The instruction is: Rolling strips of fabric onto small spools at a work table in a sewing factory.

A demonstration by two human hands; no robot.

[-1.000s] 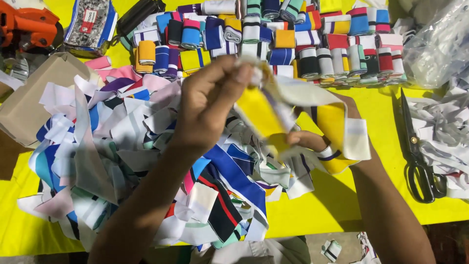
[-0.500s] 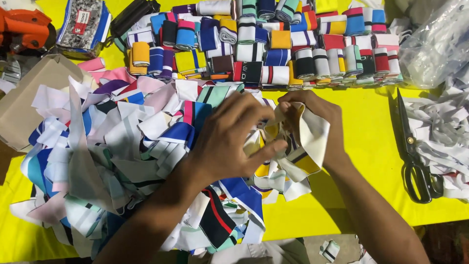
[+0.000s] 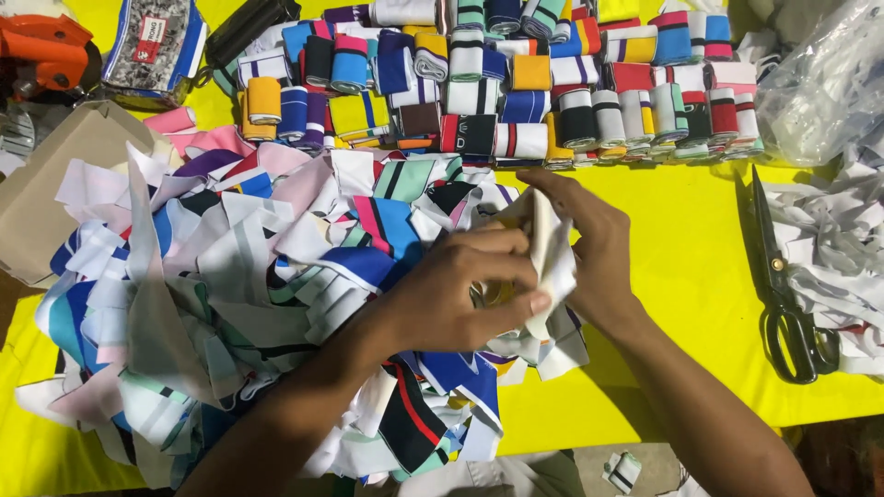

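— What is held in the hands?

— A folded strip [image 3: 551, 253] of white and yellow cloth is gripped between both. The left hand [image 3: 460, 294] is closed over its near side, thumb pressed on the white face; the right hand [image 3: 599, 248] is wrapped round the far side, fingers curled behind it.

— Where is the strip found?

— It is held just above the right edge of the heap [image 3: 258, 304] of loose striped pieces, over the yellow table [image 3: 681, 276].

— What else is seen around it?

— Rolls [image 3: 516, 83] of rolled cloth are lined up in rows at the far side. Scissors [image 3: 783, 276] are laid to the right, well apart from the hands, beside a pile of white scraps [image 3: 843, 248]. A cardboard box [image 3: 55, 175] is set at the left of the heap.
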